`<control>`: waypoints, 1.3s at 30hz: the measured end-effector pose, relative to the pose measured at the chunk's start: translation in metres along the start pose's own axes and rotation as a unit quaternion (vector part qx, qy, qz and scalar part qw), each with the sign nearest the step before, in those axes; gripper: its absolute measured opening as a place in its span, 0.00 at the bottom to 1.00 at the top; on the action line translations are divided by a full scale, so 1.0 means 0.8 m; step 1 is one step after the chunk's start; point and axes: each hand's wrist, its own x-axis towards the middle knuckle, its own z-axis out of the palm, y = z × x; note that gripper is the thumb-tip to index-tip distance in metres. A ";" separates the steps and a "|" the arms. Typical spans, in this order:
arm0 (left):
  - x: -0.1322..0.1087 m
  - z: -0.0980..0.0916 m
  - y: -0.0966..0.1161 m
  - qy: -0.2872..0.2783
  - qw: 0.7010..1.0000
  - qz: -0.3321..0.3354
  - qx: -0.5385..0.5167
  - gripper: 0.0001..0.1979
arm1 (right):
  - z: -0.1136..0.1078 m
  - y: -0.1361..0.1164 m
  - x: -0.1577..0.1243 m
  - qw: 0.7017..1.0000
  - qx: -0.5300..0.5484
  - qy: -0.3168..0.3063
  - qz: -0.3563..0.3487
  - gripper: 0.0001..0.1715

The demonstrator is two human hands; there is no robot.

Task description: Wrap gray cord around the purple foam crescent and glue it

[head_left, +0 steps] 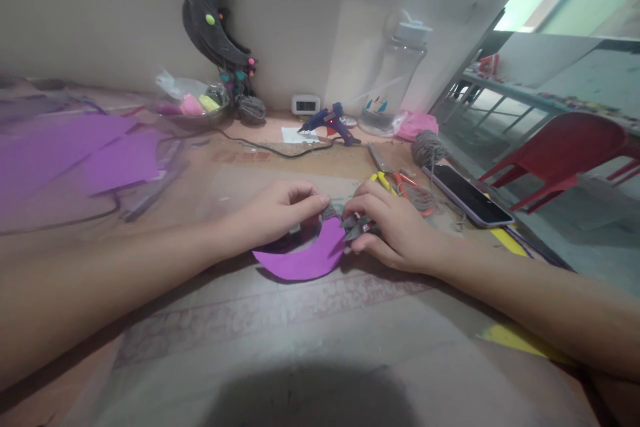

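A purple crescent-shaped foam piece (313,257) lies on the table between my hands. My left hand (280,210) is closed, its fingertips pinching the crescent's upper tip along with a small grey bit. Opposite it, my right hand (393,227) is closed around small grey thread snips (356,225), their blades pointing left at the crescent's tip.
Behind my hands lie yellow-handled scissors (383,180), a phone (467,195), a ball of grey yarn (429,147), a blue glue gun (330,121) with its cord, and a water bottle (397,73). Purple sheets (80,153) spread at left; a red chair (565,147) stands at right.
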 end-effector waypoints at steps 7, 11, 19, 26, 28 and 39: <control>-0.002 0.002 -0.003 -0.003 0.999 -0.036 -0.007 0.19 | 0.002 0.002 0.002 0.996 -0.082 0.014 -0.004 0.19; -0.003 0.002 -0.004 -0.005 0.999 -0.048 -0.010 0.19 | 0.002 0.006 0.003 0.993 -0.119 0.020 -0.016 0.17; -0.001 0.000 -0.002 0.015 0.999 -0.029 0.003 0.19 | 0.002 0.003 0.003 0.981 -0.179 0.037 -0.061 0.16; 0.000 -0.001 -0.002 0.008 0.999 -0.052 -0.012 0.18 | 0.003 0.005 0.003 0.972 -0.219 0.035 -0.072 0.15; 0.001 -0.001 -0.003 0.004 0.999 -0.053 -0.013 0.18 | 0.003 0.004 0.002 0.971 -0.223 0.037 -0.074 0.15; 0.001 -0.002 -0.006 0.004 0.998 -0.059 -0.014 0.19 | 0.001 0.002 0.003 0.969 -0.229 0.041 -0.077 0.15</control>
